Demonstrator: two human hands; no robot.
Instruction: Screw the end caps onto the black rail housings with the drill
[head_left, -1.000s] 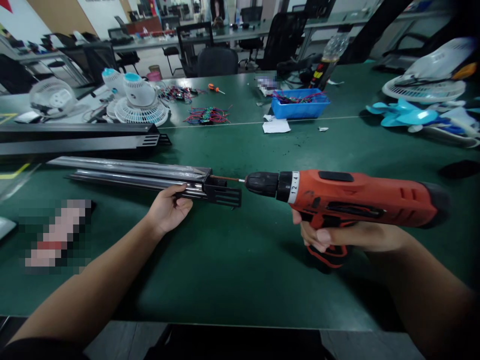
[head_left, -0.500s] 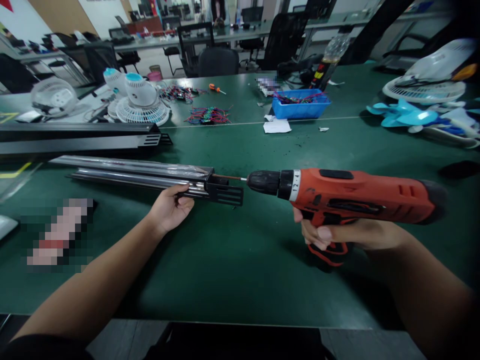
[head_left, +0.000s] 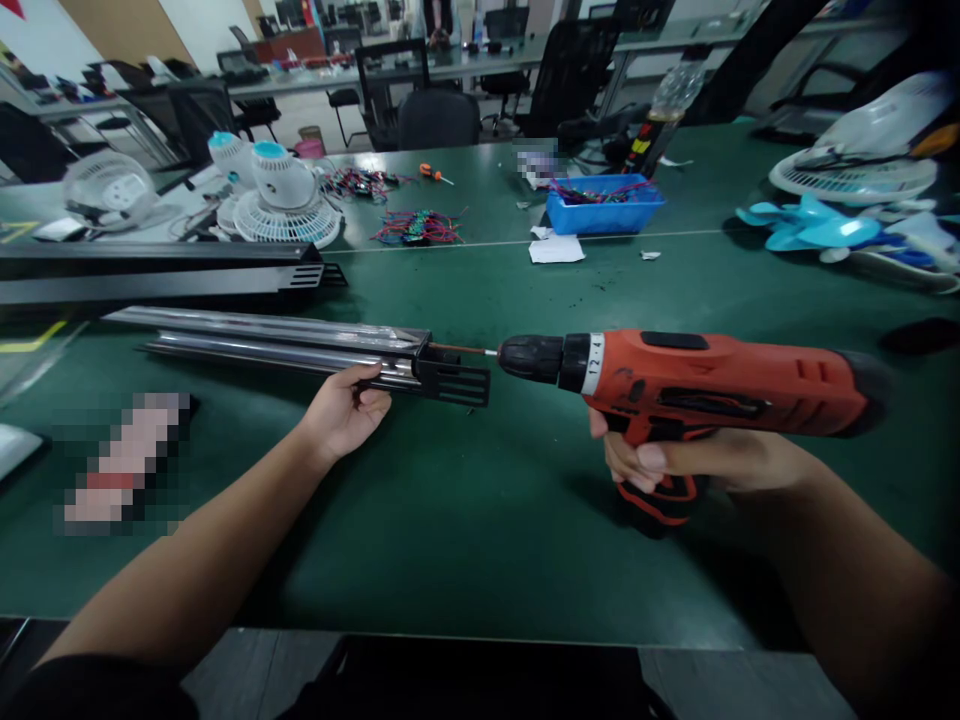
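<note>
My right hand is wrapped round the handle of a red and black cordless drill, its chuck pointing left. From the chuck a long thin bit reaches to the end of a long metal channel. This channel is black and shiny, with a slotted black end plate, and lies along the green table. My left hand grips its near side close to that end, thumb on top. Whether the bit's tip meets a screw inside is hidden.
Another long black and silver metal piece lies behind at left. Farther back are white fans, wired circuit boards, an orange screwdriver, a blue bin and a bottle. Blue fan blades lie at right.
Both hands keep their grips, and the drill stays lined up with the channel's end. The whole view has shifted slightly; little else differs.
</note>
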